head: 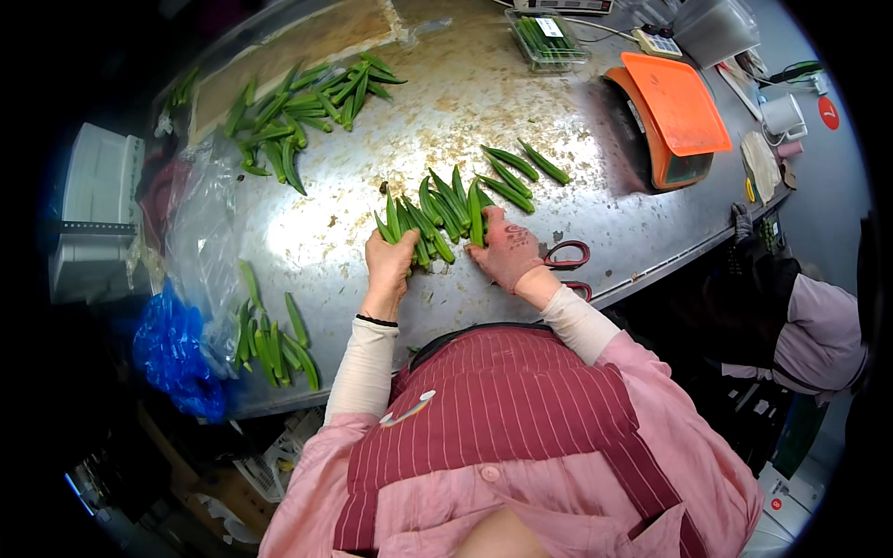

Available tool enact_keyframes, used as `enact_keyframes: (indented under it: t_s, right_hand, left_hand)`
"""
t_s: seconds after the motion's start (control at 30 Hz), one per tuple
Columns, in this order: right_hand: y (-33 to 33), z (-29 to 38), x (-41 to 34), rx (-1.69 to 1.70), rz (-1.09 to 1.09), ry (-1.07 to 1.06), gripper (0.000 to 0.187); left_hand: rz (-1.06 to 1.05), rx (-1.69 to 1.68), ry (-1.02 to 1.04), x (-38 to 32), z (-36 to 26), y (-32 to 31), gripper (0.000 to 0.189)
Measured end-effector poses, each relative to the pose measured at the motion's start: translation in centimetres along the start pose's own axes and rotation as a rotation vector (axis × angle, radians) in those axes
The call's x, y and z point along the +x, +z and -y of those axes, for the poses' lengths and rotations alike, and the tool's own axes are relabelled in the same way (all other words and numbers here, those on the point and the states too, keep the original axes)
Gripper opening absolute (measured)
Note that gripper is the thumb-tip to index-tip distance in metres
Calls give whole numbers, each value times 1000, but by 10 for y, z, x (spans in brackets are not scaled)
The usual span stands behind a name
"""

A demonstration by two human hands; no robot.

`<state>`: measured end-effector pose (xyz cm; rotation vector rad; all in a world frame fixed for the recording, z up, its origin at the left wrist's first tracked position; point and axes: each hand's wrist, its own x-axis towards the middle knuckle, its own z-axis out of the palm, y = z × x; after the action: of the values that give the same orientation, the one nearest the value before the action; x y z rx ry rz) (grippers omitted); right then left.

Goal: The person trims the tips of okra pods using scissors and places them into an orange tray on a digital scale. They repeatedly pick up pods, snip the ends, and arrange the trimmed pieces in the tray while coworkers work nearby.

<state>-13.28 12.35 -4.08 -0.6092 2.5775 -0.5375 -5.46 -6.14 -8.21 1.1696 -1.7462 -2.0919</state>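
A row of green okra pods (438, 209) lies on the metal table (335, 293) before me. Bare, my left hand (391, 259) grips pods at the row's left end. My right hand (509, 250), in a pink glove, holds pods at the right end between thumb and fingers; its fingertips are partly hidden. Several single pods (515, 174) lie just beyond it to the right. A larger okra pile (307, 104) is at the far left, and a smaller group (275, 349) lies near the left front edge. Red-handled scissors (568, 257) rest beside my right wrist, partly covered by it.
An orange-topped scale (673, 104) stands at the right, with a clear plastic box of okra (548, 40) at the back. Clear plastic film (206, 216) and a blue plastic bag (174, 352) hang over the left edge. Another person (816, 328) is at the far right.
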Motion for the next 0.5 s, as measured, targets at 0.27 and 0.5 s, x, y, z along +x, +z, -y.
enact_keyframes:
  t_s: [0.27,0.5]
  right_hand:
    - [-32,-46,21,422,-136,-28,43]
    - [-42,-49,43,299,-10,-55,40]
  left_hand:
    - [-62,87,104,10,-1,10,31]
    - [-237,748,200,16,-14,32,67]
